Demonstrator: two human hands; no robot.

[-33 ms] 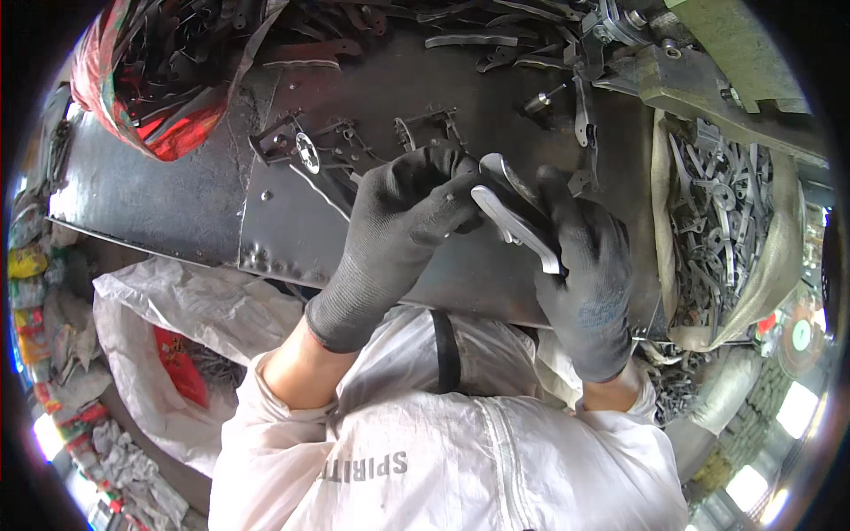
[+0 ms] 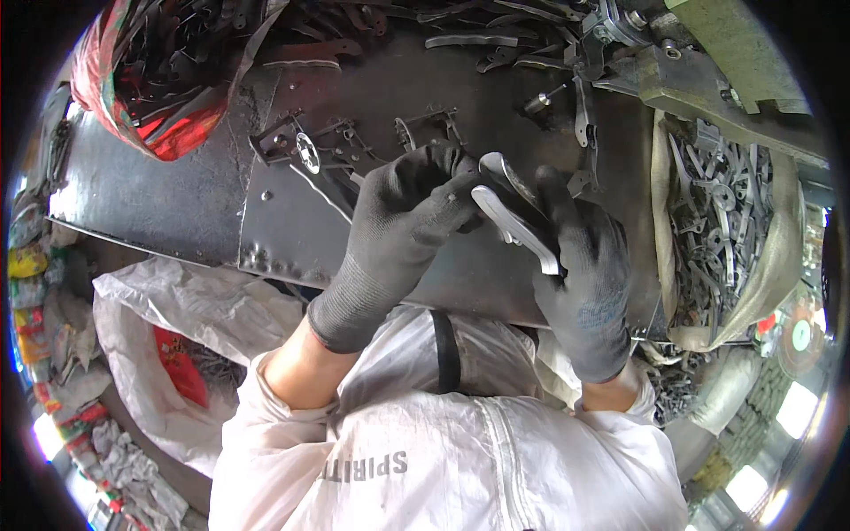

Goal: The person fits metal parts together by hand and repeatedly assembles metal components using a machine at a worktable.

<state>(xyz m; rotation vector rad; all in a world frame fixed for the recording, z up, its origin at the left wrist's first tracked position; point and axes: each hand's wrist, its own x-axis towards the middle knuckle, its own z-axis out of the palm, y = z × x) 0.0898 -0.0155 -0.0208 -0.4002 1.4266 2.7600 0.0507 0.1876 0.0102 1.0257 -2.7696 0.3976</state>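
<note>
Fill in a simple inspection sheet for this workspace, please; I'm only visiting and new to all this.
Surface: dark metal table, shiny in places.
Job's things: curved metal part with bright edges, held above the table.
Clutter: loose metal parts on the table; red bag of metal pieces at upper left.
Hands: left hand gloved, fingers bent together by the part's left end, contact unclear; right hand gloved, fingers around the part.
Cables: nothing seen.
Surroundings: white sack at lower left, pale sack filled with metal pieces at right, machine at upper right.
</note>
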